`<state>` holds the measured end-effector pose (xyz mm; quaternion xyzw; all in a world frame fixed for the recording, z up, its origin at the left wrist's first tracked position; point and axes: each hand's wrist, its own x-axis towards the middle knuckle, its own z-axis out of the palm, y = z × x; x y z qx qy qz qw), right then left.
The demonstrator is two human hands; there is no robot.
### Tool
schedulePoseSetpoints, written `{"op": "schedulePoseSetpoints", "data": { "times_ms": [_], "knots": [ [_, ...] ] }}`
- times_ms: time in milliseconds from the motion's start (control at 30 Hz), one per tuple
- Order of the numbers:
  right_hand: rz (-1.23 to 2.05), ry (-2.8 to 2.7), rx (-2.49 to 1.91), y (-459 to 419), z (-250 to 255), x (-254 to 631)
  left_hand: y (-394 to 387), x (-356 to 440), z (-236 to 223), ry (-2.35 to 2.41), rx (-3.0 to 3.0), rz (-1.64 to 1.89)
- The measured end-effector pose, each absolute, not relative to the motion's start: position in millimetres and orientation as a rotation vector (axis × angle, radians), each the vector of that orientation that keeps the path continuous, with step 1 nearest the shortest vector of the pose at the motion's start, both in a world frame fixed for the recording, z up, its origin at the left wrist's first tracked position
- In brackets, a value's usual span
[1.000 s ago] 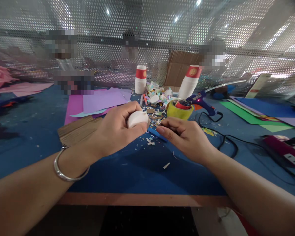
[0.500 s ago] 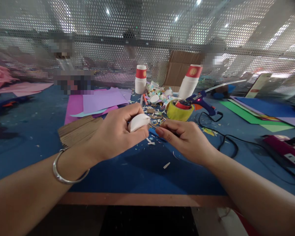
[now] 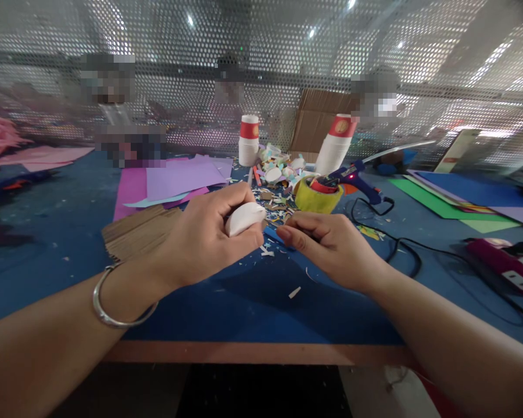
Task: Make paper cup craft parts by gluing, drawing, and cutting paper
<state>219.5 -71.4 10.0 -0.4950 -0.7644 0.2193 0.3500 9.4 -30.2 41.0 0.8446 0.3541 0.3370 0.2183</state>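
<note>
My left hand (image 3: 209, 235) is closed round a small white paper cup piece (image 3: 245, 217), held tilted above the blue table (image 3: 253, 302). A silver bangle (image 3: 113, 302) sits on that wrist. My right hand (image 3: 326, 244) is closed in a pinch just right of the cup, its fingertips close to the cup's edge. It grips something thin that I cannot make out. A blue strip (image 3: 272, 234) lies on the table under the two hands, among paper scraps (image 3: 270, 203).
Behind the hands stand a yellow tape roll (image 3: 316, 197), a blue glue gun (image 3: 357, 177) with its black cord (image 3: 401, 249), and two stacks of red-and-white cups (image 3: 248, 141). Purple paper (image 3: 178, 177) and brown cardboard (image 3: 135, 232) lie left; coloured sheets (image 3: 453, 200) lie right. A perforated screen (image 3: 261, 64) closes the back.
The white cup piece has turned in my left hand from rim-up to tilted. My right hand has shifted slightly toward it.
</note>
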Motion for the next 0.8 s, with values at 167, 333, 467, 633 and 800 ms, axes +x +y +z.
{"op": "schedulePoseSetpoints", "data": {
  "times_ms": [167, 333, 467, 633, 800],
  "knots": [
    [0.602, -1.959, -1.295, -71, 9, 219, -24, 9, 41, 0.910, 2.186, 0.909],
    [0.670, -1.897, -1.279, -71, 9, 218, -20, 7, 40, 0.851, 2.058, 0.865],
    [0.665, -1.902, -1.274, -71, 9, 218, -19, 7, 39, 0.851, 2.012, 0.869],
    [0.633, -1.917, -1.254, -73, 9, 217, -17, 7, 39, 0.811, 1.815, 0.796],
    [0.600, -1.929, -1.268, -73, 10, 218, -15, 8, 39, 0.738, 1.682, 0.740]
  ]
}}
